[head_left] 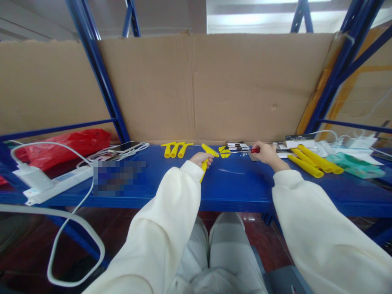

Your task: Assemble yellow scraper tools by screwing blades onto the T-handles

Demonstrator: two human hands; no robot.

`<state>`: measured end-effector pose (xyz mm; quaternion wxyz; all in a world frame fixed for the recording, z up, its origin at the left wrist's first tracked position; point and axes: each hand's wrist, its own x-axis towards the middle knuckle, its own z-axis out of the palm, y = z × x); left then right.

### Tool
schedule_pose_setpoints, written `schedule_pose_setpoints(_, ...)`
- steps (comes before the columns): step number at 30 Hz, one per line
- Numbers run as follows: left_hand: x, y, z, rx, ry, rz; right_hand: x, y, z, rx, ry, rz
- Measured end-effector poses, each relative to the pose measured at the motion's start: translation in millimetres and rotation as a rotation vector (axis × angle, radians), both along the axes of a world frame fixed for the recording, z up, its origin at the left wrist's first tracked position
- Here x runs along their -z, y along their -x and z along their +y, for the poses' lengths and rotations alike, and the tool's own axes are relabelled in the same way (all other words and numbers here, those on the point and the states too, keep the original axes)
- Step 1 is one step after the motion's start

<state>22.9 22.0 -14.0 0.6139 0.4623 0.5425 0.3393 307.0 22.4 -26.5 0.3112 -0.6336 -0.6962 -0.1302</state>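
Note:
My left hand is closed around a yellow T-shaped tool handle, its crosspiece up and its stem running down past my fingers. In my right hand is a screwdriver with a dark red grip. The thin shaft points left, and its tip is at the crosspiece; whether it touches a screw is too small to tell. Behind the shaft lie small flat yellow pieces and a row of black-and-white strips. Three more yellow T-shaped handles rest side by side to the left.
Several yellow tubes lie at the right beside a green plastic packet and a black box. Leftward are a red bag, a white power strip, cables and a phone. Cardboard walls the back of the blue table.

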Motion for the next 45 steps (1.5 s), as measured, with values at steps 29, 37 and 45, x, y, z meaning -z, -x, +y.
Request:
schedule_pose_setpoints(29,-14.4,-5.3,-23.2,-0.098,-0.115,0.147,-8.2,14.8,-11.0,-0.033,-0.143,-0.260)
schedule_pose_setpoints(37,-8.5,0.8,-10.5,-0.214,-0.250,0.299,-15.7,24.1,-23.3,-0.193,-0.045,-0.374)
schedule_pose_setpoints(45,-3.2,11.8,0.1,-0.230,-0.289,0.425,-12.5,36.7,-30.7,-0.191,0.116,-0.397)
